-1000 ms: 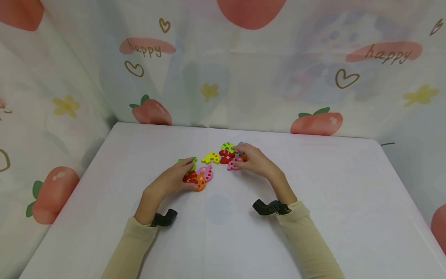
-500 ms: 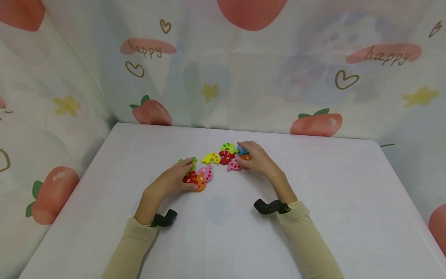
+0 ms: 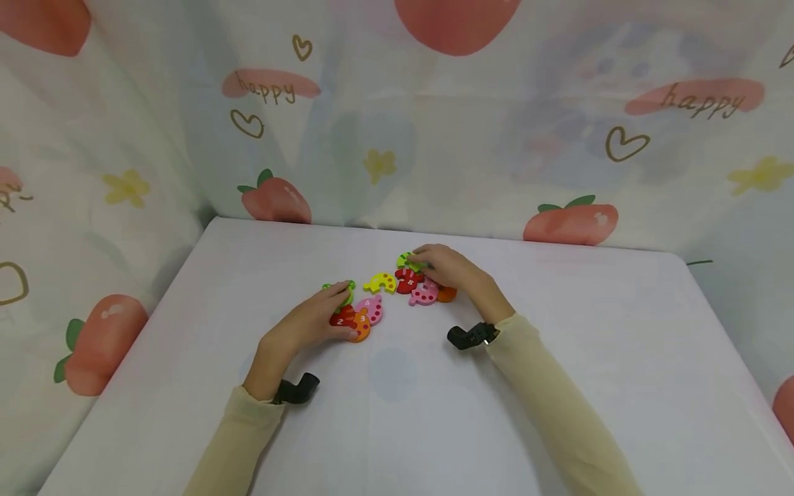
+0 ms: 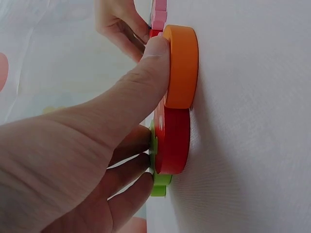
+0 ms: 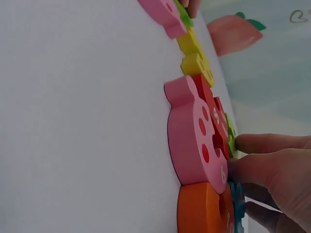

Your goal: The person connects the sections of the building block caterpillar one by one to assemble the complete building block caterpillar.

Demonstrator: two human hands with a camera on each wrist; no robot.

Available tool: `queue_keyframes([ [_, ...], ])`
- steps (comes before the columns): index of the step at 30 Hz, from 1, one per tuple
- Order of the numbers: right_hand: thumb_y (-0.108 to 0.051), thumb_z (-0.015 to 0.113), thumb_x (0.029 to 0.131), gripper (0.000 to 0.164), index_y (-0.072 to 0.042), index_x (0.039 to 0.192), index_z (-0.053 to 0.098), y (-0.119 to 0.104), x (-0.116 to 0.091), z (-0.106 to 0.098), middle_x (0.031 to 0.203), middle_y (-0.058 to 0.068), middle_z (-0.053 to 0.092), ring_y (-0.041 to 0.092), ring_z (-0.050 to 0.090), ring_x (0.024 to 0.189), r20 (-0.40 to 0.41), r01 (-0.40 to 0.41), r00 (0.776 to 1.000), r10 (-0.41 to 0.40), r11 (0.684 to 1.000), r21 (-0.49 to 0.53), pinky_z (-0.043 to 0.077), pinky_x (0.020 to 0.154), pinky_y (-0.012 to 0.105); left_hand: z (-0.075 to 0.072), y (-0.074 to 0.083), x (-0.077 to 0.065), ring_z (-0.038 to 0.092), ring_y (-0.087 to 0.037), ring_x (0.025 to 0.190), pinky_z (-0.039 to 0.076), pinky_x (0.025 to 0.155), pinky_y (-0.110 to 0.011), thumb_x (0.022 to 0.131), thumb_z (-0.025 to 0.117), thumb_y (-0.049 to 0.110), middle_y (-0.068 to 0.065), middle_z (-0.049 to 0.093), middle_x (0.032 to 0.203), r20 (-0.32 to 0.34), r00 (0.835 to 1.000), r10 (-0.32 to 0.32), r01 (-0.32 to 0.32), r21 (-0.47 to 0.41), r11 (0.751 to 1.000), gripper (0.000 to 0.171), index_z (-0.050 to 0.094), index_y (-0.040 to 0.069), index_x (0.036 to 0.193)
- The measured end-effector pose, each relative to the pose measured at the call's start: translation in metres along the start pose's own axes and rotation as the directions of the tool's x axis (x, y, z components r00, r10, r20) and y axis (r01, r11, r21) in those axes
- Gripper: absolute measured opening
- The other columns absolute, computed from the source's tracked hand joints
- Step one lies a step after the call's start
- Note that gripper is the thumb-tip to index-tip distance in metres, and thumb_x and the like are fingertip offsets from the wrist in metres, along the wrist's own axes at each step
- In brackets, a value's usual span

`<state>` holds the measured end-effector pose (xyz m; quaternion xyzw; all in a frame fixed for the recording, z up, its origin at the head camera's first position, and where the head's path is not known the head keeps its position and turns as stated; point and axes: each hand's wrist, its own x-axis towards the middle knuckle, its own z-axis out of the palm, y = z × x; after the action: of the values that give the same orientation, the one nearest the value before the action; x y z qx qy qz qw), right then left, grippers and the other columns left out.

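My left hand (image 3: 304, 320) rests on a cluster of flat, numbered animal-shaped puzzle pieces. Its thumb lies on the orange piece (image 4: 182, 68) marked 3, and its fingertips touch the green piece (image 4: 159, 189). Between these sits the red piece (image 3: 341, 317) marked 2, with a spotted pink piece (image 3: 375, 310) marked 4 beside it. At the other cluster, fingertips of my right hand (image 3: 448, 265) touch a striped green piece (image 3: 404, 260). Below that hand are a red piece (image 3: 407, 282), a pink piece (image 5: 187, 141) marked 6 and an orange piece (image 3: 446, 295). A blue piece (image 5: 238, 199) shows beneath its fingers.
A spotted yellow piece (image 3: 383, 281) lies between the two clusters. The white tabletop (image 3: 397, 413) spreads around them, and a printed cloth (image 3: 434, 138) hangs behind its far edge. Each wrist wears a black camera mount (image 3: 298, 389).
My right hand has shifted from the blue and orange pieces up and left onto the striped green piece, now covering the blue one in the head view. My left hand stays on its cluster.
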<state>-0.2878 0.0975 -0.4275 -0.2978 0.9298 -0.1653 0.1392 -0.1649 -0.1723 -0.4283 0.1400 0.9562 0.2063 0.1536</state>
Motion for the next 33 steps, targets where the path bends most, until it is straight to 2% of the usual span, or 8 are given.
queue_keyframes([
  [3, -0.012, 0.062, 0.095, 0.042, -0.011, 0.137, 0.056, 0.0, 0.009, -0.003, 0.146, 0.015, 0.05, 0.034, 0.044, 0.138, 0.04, 0.018, 0.999, -0.017, 1.0, -0.025, 0.037, 0.114, 0.047, 0.001, -0.001, 0.0, 0.028, -0.029, 0.148, 0.035, 0.115, -0.049, 0.079, 0.077, 0.044, -0.007, 0.029, 0.16, -0.002, 1.0, -0.01, 0.01, 0.003, 1.0, 0.087, 0.038, 0.01, 0.149],
  [7, -0.017, 0.065, 0.093, 0.043, -0.008, 0.135, 0.057, -0.004, 0.013, -0.007, 0.15, 0.013, 0.046, 0.033, 0.041, 0.141, 0.055, 0.047, 0.997, -0.046, 0.999, -0.016, 0.037, 0.114, 0.045, 0.0, -0.002, 0.001, 0.027, -0.028, 0.149, 0.034, 0.116, -0.049, 0.079, 0.076, 0.046, -0.005, 0.028, 0.161, -0.001, 1.0, -0.014, 0.014, 0.002, 1.0, 0.089, 0.037, 0.011, 0.15],
  [16, -0.02, 0.065, 0.093, 0.039, -0.007, 0.129, 0.061, -0.009, 0.019, 0.0, 0.146, 0.011, 0.051, 0.031, 0.045, 0.138, 0.019, 0.005, 1.0, -0.004, 1.0, -0.023, 0.038, 0.113, 0.043, 0.002, 0.0, 0.002, 0.028, -0.03, 0.148, 0.033, 0.117, -0.047, 0.083, 0.072, 0.048, -0.009, 0.028, 0.16, -0.005, 1.0, 0.013, -0.013, 0.04, 0.999, 0.087, 0.035, 0.006, 0.15],
  [25, -0.016, 0.064, 0.094, 0.038, -0.004, 0.131, 0.06, -0.007, 0.019, 0.005, 0.146, 0.015, 0.05, 0.034, 0.044, 0.138, 0.009, 0.008, 1.0, -0.008, 1.0, 0.022, 0.039, 0.112, 0.043, 0.004, 0.012, 0.0, 0.02, -0.03, 0.151, 0.027, 0.119, -0.046, 0.079, 0.074, 0.049, -0.014, 0.019, 0.162, 0.015, 0.999, -0.034, 0.033, 0.086, 0.996, 0.099, 0.027, 0.0, 0.151],
  [28, -0.017, 0.064, 0.094, 0.046, -0.005, 0.137, 0.054, -0.004, 0.019, 0.005, 0.145, 0.016, 0.051, 0.033, 0.046, 0.136, -0.001, 0.022, 1.0, -0.022, 0.999, 0.039, 0.038, 0.113, 0.044, 0.003, 0.013, 0.0, 0.02, -0.031, 0.151, 0.028, 0.119, -0.048, 0.079, 0.074, 0.048, -0.013, 0.019, 0.163, 0.02, 0.999, -0.049, 0.047, 0.073, 0.996, 0.094, 0.031, 0.005, 0.151],
  [33, -0.023, 0.067, 0.092, 0.054, -0.01, 0.142, 0.05, -0.002, 0.008, 0.003, 0.138, 0.016, 0.054, 0.032, 0.051, 0.127, -0.092, 0.058, 0.995, -0.049, 0.994, 0.097, 0.044, 0.109, 0.046, 0.001, 0.012, -0.002, 0.021, -0.035, 0.149, 0.034, 0.113, -0.057, 0.08, 0.075, 0.044, -0.014, 0.021, 0.162, 0.041, 0.999, -0.025, 0.022, 0.054, 0.998, 0.076, 0.043, 0.027, 0.147],
])
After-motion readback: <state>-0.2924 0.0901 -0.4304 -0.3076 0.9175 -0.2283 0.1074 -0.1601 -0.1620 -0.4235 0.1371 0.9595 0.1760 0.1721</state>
